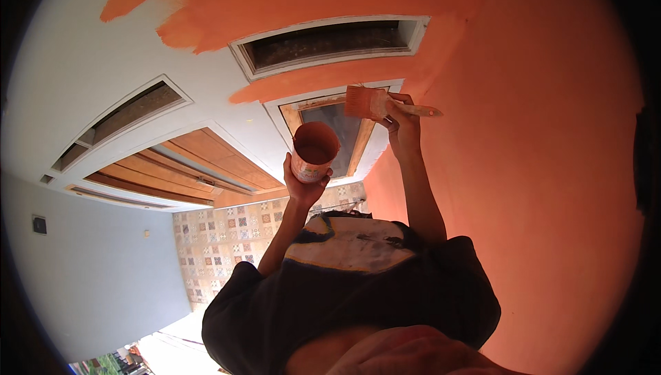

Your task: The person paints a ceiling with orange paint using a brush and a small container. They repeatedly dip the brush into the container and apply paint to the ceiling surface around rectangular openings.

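My left hand (303, 182) grips a small open pot (315, 156) with orange-coated inside and paint in it. Up and to the right of it, my right hand (404, 119) is closed round the handle of a wide, flat paintbrush (363, 101), whose orange-stained bristles point left. The brush is apart from the pot, in front of a white-framed window (275, 117) with a wooden inner frame. The wall (179, 3) around that window and the long vent opening (323, 48) above it is partly orange and partly white, with ragged paint edges.
An orange wall (537, 168) rises on the right. On the left are a second vent (124, 117), wooden door panels (179, 165) in a white frame, and a pale wall (103, 258) with a dark switch box (39, 225). Patterned tiled floor (206, 237) lies below, with a bright opening at lower left.
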### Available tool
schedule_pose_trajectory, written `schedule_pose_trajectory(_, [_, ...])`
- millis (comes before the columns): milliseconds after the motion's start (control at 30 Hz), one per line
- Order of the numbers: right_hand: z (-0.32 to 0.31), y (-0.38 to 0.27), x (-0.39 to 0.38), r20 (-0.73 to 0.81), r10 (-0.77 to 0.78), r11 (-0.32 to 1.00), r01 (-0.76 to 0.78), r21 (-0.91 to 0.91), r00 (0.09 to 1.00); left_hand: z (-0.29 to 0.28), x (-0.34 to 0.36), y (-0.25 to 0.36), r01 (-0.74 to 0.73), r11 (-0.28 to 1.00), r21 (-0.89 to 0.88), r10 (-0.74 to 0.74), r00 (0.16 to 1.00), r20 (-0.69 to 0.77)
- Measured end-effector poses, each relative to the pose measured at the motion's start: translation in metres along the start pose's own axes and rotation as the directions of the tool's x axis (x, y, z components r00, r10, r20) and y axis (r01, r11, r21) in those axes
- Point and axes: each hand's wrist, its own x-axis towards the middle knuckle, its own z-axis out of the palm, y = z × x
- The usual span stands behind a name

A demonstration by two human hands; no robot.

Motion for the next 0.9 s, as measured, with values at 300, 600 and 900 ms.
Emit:
schedule_pose_trajectory(300, [-0.079, -0.001, -0.090, -0.208, -0.007, 0.966, 0.060, 0.252, 0.978, 0.012, 0.014, -0.035, -0.142, 0.729, 0.669, 0.099, 0.990, 0.102])
schedule_pose_trajectory(600, [-0.074, -0.060, -0.102, -0.162, -0.167, 0.970, 0.192, 0.150, 0.972, -0.003, 0.047, -0.055, 0.355, 0.933, 0.065, -0.360, 0.929, 0.086])
schedule_pose_trajectory(900, [-0.044, -0.085, -0.099, -0.137, -0.243, 0.970, 0.244, -0.009, 0.960, 0.038, 0.042, -0.057, 0.292, 0.956, -0.007, -0.288, 0.946, 0.150])
